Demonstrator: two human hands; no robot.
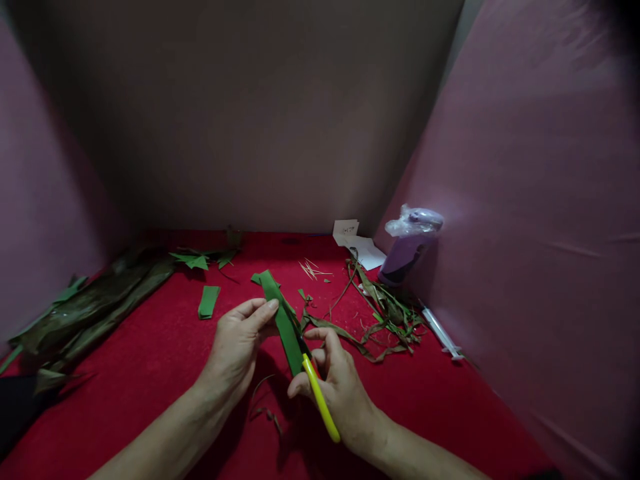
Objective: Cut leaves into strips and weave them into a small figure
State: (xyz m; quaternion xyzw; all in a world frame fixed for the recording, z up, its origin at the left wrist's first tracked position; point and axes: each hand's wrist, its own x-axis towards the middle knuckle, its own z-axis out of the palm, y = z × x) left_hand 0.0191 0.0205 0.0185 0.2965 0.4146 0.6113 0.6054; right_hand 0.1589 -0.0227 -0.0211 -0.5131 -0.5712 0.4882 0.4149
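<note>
Between the thumb and fingers of my left hand (240, 343) is a long green leaf strip (286, 327), held slanting above the red cloth. My right hand (345, 393) is closed on scissors (323, 403) with a yellow handle. Their dark blades lie along the strip's right edge, partly hidden by the strip and my fingers. A thin sliver of leaf stands off that edge near the top. To the left of my left hand, a short green leaf piece (209, 302) lies flat on the cloth.
Dried leaves (100, 307) lie along the left. Toothpicks (313, 269) and white paper (367, 252) are at the back. On the right are a tangle of leaf scraps (395, 310), a plastic-wrapped purple bottle (410, 247) and a syringe (443, 332) by the pink wall.
</note>
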